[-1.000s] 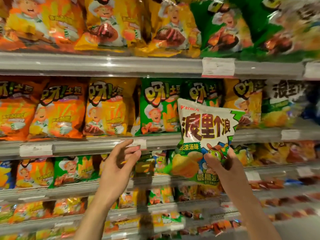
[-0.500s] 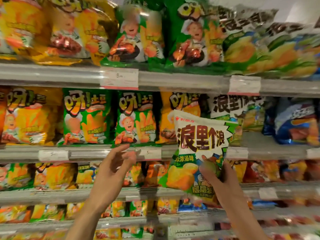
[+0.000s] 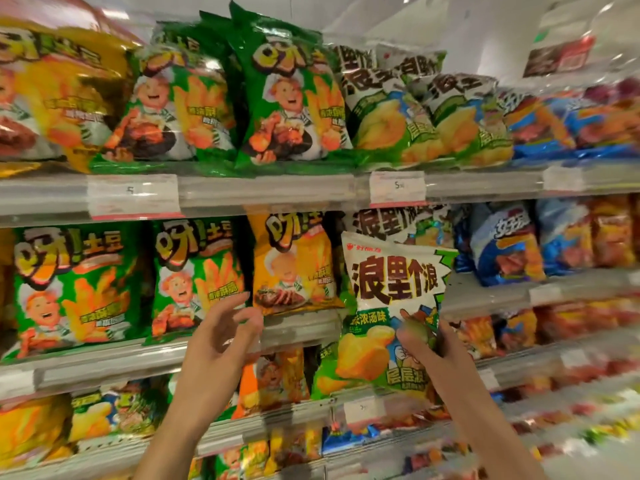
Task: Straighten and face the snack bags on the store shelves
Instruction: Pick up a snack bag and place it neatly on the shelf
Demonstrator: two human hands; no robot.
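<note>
White chip bag (image 3: 391,289) carried rightward along shelves.

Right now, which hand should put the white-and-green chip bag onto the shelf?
Right. The right hand already pinches the white-and-green chip bag, in front of matching bags on the middle shelf. The left hand is empty and further left.

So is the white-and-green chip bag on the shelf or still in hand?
In hand: the right hand grips the white-and-green chip bag in front of the shelves.

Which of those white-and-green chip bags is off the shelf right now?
The white-and-green chip bag held by the right hand, in front of the middle shelf; its matching bags stand on the shelves.
</note>
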